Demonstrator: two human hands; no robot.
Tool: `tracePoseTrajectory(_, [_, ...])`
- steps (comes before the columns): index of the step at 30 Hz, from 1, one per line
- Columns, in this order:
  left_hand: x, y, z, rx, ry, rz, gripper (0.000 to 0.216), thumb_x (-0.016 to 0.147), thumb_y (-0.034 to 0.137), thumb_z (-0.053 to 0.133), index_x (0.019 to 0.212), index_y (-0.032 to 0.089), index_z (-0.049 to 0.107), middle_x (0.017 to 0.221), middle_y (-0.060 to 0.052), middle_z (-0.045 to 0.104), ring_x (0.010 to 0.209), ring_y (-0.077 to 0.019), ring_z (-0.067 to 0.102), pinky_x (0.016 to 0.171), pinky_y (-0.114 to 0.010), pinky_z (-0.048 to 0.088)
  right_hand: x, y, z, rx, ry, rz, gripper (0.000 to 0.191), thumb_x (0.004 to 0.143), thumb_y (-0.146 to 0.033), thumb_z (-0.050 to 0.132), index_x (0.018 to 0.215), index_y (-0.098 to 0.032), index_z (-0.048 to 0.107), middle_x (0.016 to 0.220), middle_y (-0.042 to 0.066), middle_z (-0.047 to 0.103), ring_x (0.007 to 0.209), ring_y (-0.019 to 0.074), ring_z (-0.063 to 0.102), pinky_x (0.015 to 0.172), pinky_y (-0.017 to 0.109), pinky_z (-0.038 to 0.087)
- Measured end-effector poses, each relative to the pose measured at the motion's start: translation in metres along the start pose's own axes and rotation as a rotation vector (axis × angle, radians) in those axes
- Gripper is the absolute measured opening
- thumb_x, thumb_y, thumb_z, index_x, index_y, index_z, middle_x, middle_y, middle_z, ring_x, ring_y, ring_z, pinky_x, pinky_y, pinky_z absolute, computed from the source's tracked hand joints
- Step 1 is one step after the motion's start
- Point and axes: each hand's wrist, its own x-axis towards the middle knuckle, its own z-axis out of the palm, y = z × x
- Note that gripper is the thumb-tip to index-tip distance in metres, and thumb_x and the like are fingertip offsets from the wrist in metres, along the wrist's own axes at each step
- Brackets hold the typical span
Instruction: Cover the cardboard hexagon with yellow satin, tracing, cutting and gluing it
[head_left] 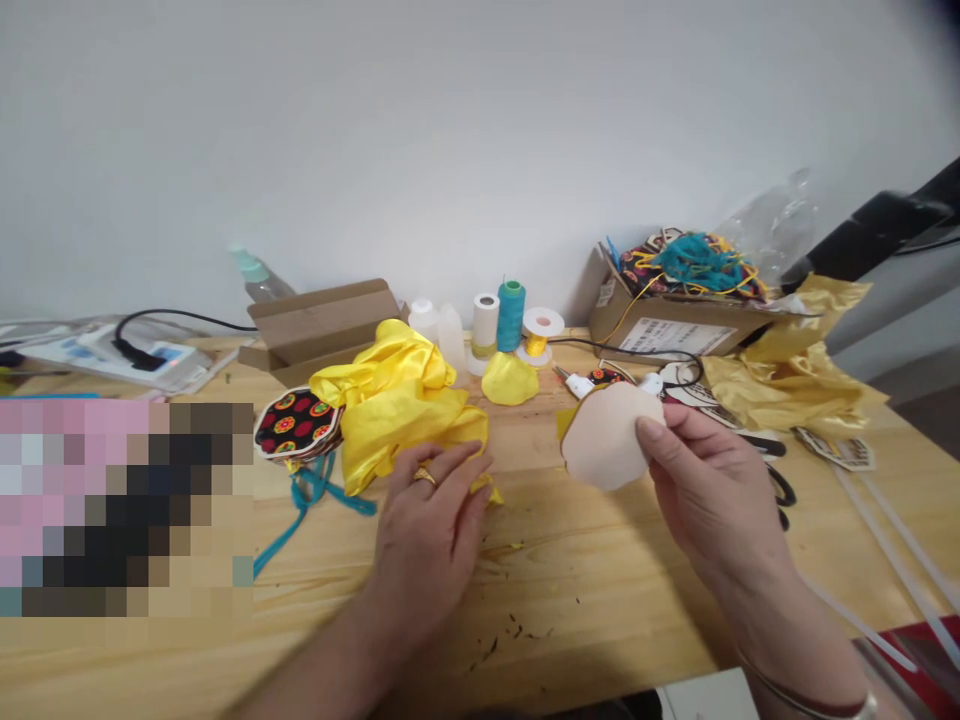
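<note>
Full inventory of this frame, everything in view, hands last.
table: one, light wood, under everything
satin cloth: one, yellow, centre
patterned pieces: small stack, black with red-yellow flowers, left of cloth
ribbon: one, teal, beside that stack
thread spools: three, white, teal, yellow, back centre
cardboard boxes: two, brown, back left and back right
gold cloth: one, gold, right side
scalloped piece: one, pale pink, centre right
left hand: one, ringed, fingertips on satin cloth
right hand: one, grip on scalloped piece
</note>
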Motion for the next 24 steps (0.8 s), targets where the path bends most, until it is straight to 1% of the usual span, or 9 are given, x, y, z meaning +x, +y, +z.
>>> tracePoseTrajectory(4, [0.001,-0.005,0.007,0.38,-0.101,0.085,0.018,0.083,0.018,0.062,0.095,0.019,0.075,0.128,-0.014,0.064,0.109,-0.0372,0.05,0.092,-0.056,0.046,-0.003,-0.002,-0.005,0.077,0.091,0.009,0.023,0.062,-0.034,0.087,0.075,-0.02,0.073,0.071,0.0,0.073,0.067,0.0126,0.066,0.066,0.022,0.054])
tracePoseTrajectory(6, [0.004,-0.008,0.005,0.44,-0.112,0.074,0.018,0.085,0.014,0.055,0.084,0.016,0.073,0.107,-0.014,0.072,0.098,-0.0339,0.054,0.087,-0.051,0.049,-0.005,-0.004,-0.009,0.101,0.117,0.011,0.024,0.062,-0.034,0.087,0.075,-0.02,0.072,0.071,-0.001,0.072,0.069,0.0142,0.066,0.067,0.025,0.055])
tracePoseTrajectory(9, [0.011,-0.014,0.001,0.497,0.011,0.012,0.021,0.088,0.017,0.049,0.087,0.013,0.069,0.083,-0.015,0.072,0.085,-0.0329,0.057,0.076,-0.047,0.051,-0.007,-0.008,-0.017,0.094,0.147,-0.048,0.023,0.065,-0.037,0.084,0.077,-0.022,0.071,0.076,-0.001,0.072,0.068,0.0148,0.065,0.067,0.028,0.055])
tracePoseTrajectory(11, [0.013,-0.019,-0.002,0.511,0.09,0.007,0.024,0.09,0.021,0.045,0.091,0.013,0.068,0.083,-0.015,0.072,0.086,-0.0333,0.057,0.077,-0.047,0.051,-0.007,-0.01,-0.02,-0.037,0.178,-0.137,0.02,0.071,-0.038,0.08,0.081,-0.023,0.071,0.078,-0.001,0.072,0.068,0.015,0.064,0.066,0.028,0.053])
tracePoseTrajectory(14, [0.016,-0.023,-0.004,0.486,0.09,-0.048,0.029,0.092,0.025,0.041,0.1,0.013,0.066,0.088,-0.015,0.072,0.09,-0.0327,0.06,0.08,-0.044,0.049,-0.002,-0.007,-0.022,-0.523,0.173,-0.368,0.011,0.082,-0.033,0.07,0.084,-0.022,0.07,0.076,0.001,0.069,0.066,0.016,0.06,0.065,0.029,0.049])
tracePoseTrajectory(17, [0.018,-0.023,-0.006,0.392,0.053,-0.222,0.032,0.092,0.029,0.038,0.104,0.016,0.065,0.086,-0.013,0.072,0.083,-0.0306,0.065,0.071,-0.039,0.049,0.002,0.004,-0.017,-1.105,0.036,-0.633,0.015,0.09,-0.025,0.056,0.083,-0.019,0.068,0.077,0.006,0.069,0.069,0.0191,0.06,0.066,0.031,0.044])
tracePoseTrajectory(20, [0.02,-0.022,-0.01,0.22,0.075,-0.348,0.027,0.09,0.032,0.042,0.1,0.021,0.064,0.086,-0.007,0.073,0.079,-0.0273,0.067,0.069,-0.035,0.049,-0.014,0.016,-0.003,-1.468,-0.078,-0.742,0.023,0.091,-0.014,0.048,0.076,-0.015,0.066,0.072,0.011,0.067,0.065,0.0215,0.058,0.059,0.032,0.038])
tracePoseTrajectory(22, [0.023,-0.021,-0.013,0.126,0.093,-0.393,0.025,0.089,0.033,0.044,0.097,0.022,0.064,0.087,-0.005,0.073,0.081,-0.0262,0.067,0.071,-0.034,0.048,-0.035,0.016,0.008,-1.456,-0.261,-0.773,0.027,0.088,-0.007,0.045,0.071,-0.015,0.064,0.066,0.009,0.064,0.06,0.0204,0.056,0.057,0.032,0.036])
tracePoseTrajectory(24, [0.024,-0.022,-0.016,0.051,0.095,-0.431,0.024,0.088,0.034,0.045,0.095,0.021,0.064,0.086,-0.005,0.073,0.082,-0.0253,0.066,0.073,-0.033,0.047,-0.053,0.011,0.016,-1.209,-0.651,-0.708,0.02,0.089,-0.009,0.048,0.082,-0.018,0.065,0.075,0.005,0.067,0.067,0.0186,0.059,0.062,0.029,0.04])
